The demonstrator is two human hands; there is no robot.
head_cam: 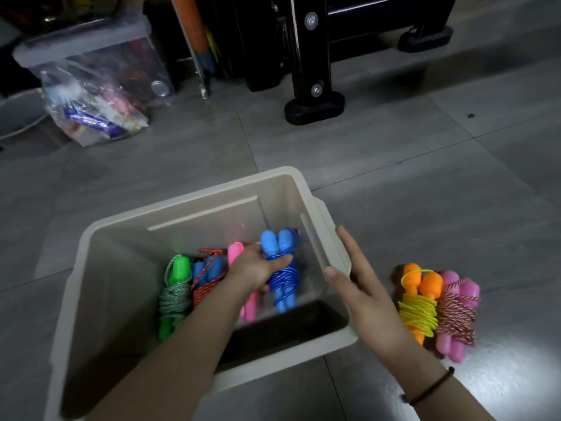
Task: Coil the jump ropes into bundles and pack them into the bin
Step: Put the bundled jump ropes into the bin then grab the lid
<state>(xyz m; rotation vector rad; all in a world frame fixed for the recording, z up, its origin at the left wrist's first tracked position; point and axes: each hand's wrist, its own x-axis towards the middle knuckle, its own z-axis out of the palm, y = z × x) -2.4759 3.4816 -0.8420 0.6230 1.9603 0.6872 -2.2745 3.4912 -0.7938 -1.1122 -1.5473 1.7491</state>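
Your left hand was down in the bin, fingers curled round the blue rope bundle, and your right hand lay straight-fingered on the bin's right rim, with the orange bundle and pink bundle side by side on the floor just beyond it.

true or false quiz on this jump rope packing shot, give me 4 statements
1. The left hand grips the blue jump rope bundle inside the bin. True.
2. The right hand holds a rope. False: it rests on the bin's right rim.
3. A green bundle lies in the bin. True.
4. No bundle lies outside the bin. False: the orange-handled bundle and the red-and-white rope bundle lie on the floor.
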